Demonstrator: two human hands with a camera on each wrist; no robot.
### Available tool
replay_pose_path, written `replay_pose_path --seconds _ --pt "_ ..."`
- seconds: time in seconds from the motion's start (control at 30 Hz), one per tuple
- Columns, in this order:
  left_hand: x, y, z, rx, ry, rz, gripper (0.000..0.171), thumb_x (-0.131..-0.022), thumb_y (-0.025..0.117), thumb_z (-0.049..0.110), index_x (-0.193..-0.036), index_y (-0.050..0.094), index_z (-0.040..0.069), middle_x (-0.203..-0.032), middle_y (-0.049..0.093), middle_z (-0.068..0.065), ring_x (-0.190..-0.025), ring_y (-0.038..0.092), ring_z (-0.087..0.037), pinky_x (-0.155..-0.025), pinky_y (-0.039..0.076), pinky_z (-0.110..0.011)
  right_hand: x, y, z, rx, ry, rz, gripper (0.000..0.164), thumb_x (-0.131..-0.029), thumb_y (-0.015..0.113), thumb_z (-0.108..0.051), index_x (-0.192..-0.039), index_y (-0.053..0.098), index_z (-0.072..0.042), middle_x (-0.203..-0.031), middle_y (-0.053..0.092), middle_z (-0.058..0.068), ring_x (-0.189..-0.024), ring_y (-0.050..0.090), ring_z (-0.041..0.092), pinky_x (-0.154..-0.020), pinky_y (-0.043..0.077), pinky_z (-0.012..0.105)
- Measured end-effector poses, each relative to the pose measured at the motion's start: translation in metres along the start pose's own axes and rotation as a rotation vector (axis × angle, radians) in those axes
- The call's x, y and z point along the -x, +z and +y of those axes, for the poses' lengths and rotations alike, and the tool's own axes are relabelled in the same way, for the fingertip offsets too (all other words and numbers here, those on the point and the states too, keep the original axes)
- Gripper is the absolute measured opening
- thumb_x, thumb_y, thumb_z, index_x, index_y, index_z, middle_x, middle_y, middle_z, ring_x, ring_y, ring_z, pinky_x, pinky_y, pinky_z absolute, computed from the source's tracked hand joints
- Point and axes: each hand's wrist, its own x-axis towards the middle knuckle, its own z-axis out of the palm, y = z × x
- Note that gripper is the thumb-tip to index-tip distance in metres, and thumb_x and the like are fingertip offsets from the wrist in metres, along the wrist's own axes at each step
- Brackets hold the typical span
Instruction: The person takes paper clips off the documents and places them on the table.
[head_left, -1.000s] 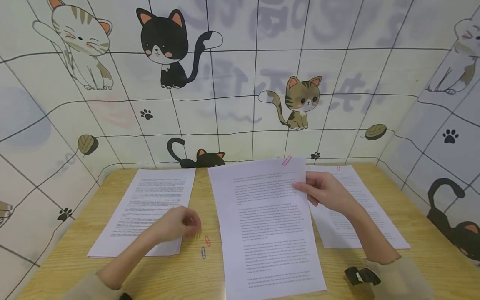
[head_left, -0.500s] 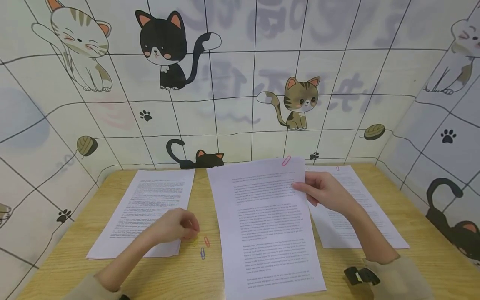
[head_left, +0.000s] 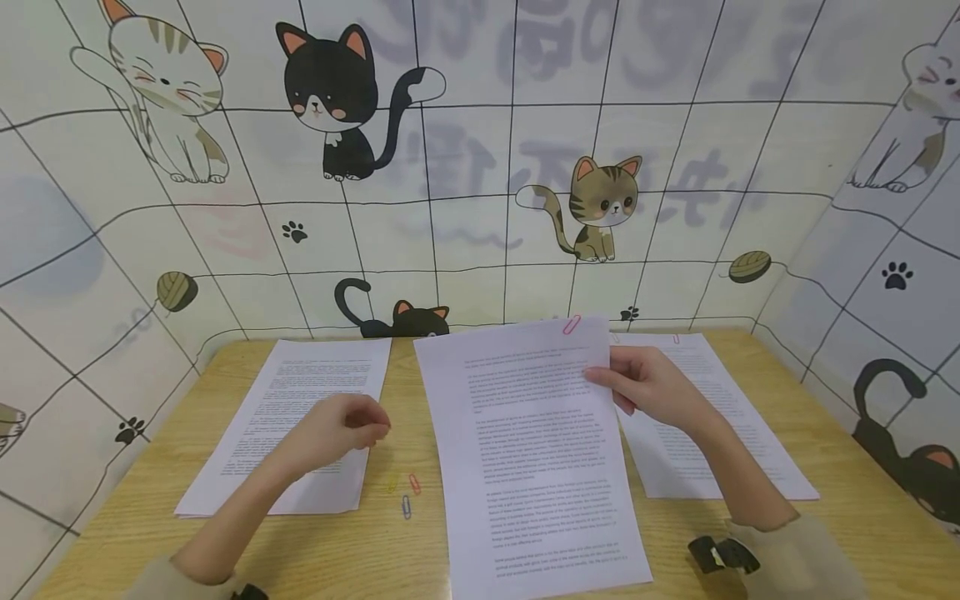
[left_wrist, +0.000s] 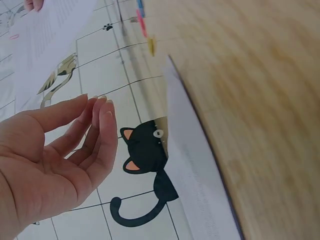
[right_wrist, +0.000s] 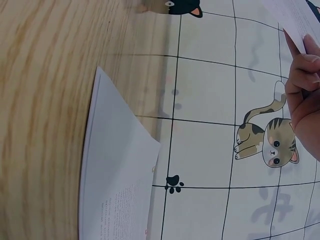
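Note:
My right hand pinches the upper right edge of a printed sheet or thin stack of paper, thumb in front. The paper is raised, with a pink paper clip on its top edge. My left hand hovers over the right side of the left paper stack. In the left wrist view, its fingers are loosely curled, thumb near the fingertips, and nothing shows between them. On the table below lie a yellow paper clip, a red paper clip and a blue paper clip.
Another printed stack lies on the right behind my right forearm, a red clip at its top edge. The wooden table meets a cat-patterned backdrop at the back and sides.
My left hand has let go of the yellow paper clip beside the red and blue ones and risen slightly up and left. The right hand and its paper have hardly moved.

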Motion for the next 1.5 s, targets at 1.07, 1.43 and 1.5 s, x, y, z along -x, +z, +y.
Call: replay_pose_path --seconds 1.07,1.43,1.5 --pt "-0.007 -0.006 0.061 0.155 0.148 0.301 0.015 -0.099 0.064 0.008 -0.114 0.068 0.007 -0.101 0.070 -0.004 -0.088 0.069 -0.019 -0.080 0.057 -0.028 0.000 0.003 0.000 -0.006 -0.012 -0.010 0.014 -0.100 0.062 -0.005 -0.112 0.068 -0.001 -0.059 0.053 0.003 -0.044 0.041 0.022 -0.038 0.025 0.027" --pt "-0.014 0.001 0.083 0.188 0.207 0.328 0.015 -0.096 0.069 0.009 -0.111 0.069 0.008 -0.100 0.071 -0.003 -0.085 0.069 -0.017 -0.076 0.056 -0.027 -0.001 0.005 0.000 -0.009 -0.007 -0.022 0.017 -0.100 0.062 -0.005 -0.115 0.068 0.000 -0.070 0.063 0.003 -0.045 0.043 0.014 -0.038 0.026 0.026" --pt "-0.016 0.003 0.086 0.191 0.230 0.342 0.014 -0.096 0.069 0.008 -0.110 0.070 0.007 -0.099 0.072 -0.003 -0.084 0.069 -0.019 -0.074 0.055 -0.027 -0.001 0.005 0.000 -0.008 -0.010 -0.022 0.016 -0.100 0.062 -0.005 -0.114 0.068 -0.001 -0.067 0.061 0.004 -0.045 0.043 0.013 -0.038 0.025 0.026"
